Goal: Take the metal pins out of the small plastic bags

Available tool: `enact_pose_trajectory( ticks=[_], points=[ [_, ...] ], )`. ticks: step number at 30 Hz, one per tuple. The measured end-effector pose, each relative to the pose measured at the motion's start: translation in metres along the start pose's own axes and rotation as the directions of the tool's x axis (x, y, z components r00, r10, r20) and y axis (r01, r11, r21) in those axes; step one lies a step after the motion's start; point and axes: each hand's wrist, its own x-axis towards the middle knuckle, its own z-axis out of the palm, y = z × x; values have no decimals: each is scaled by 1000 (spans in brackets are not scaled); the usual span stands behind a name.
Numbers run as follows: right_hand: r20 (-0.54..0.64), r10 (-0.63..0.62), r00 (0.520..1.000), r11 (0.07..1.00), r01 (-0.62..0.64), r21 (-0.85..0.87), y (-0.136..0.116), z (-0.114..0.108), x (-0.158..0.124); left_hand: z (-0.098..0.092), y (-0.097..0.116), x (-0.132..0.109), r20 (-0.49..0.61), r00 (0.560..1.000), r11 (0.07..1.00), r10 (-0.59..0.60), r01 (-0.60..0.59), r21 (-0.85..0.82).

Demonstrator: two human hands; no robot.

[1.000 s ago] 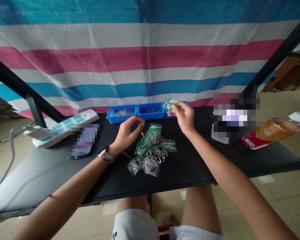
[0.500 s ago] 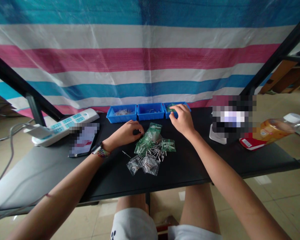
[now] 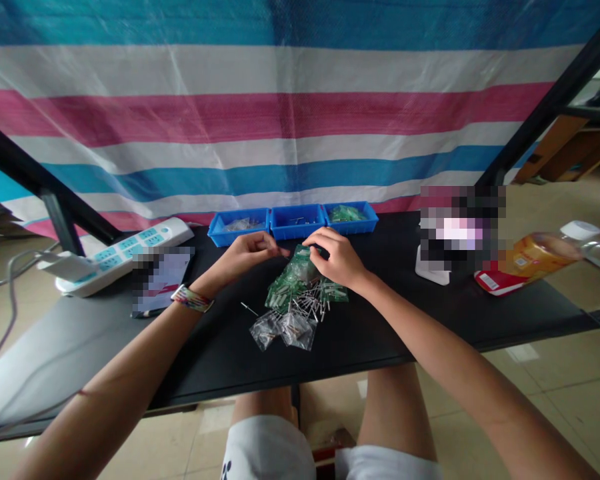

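My right hand (image 3: 337, 257) curls over the top of a heap of small green packets (image 3: 287, 283), thumb and forefinger closed on the uppermost packet (image 3: 301, 252). Just left of the heap, my left hand (image 3: 253, 255) hovers with fingers stretched toward it, and I see nothing held there. Loose silvery rivet-like pins (image 3: 313, 303) lie spread beneath and beside the packets. Clear bags of small parts (image 3: 299, 330) rest at the near side. Behind stand three blue bins: the left bin (image 3: 214, 233) holds clear bags, the middle bin (image 3: 275, 230) loose pins, the right bin (image 3: 374, 223) green packets.
A white power strip (image 3: 130, 250) and a phone (image 3: 163, 283) lie at the left of the black table (image 3: 220, 367). On the right are a white stand (image 3: 433, 267) with a blurred device and a bottle (image 3: 530, 263) lying on its side. A striped sheet (image 3: 290, 120) hangs behind.
My right hand has come from the right bin to the heap, leaving green packets visible in that bin. My left hand has shifted slightly, its fingers straighter.
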Motion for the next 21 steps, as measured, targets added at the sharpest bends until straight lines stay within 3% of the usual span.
enact_pose_trajectory(
  ticks=[3,10,16,21],
  points=[
    [9,40,999,991,-41,127,-7,3,-1,5,1,-1,-37,999,999,19,-20,-38],
    [105,162,981,894,-190,406,-23,9,1,15,-1,-2,-19,999,998,27,-25,59],
    [159,240,958,826,-288,484,-26,15,0,21,3,-3,50,999,999,16,-15,-33],
    [143,222,964,823,-264,503,-25,15,1,25,8,-5,89,996,999,9,-5,-39]
  ],
)
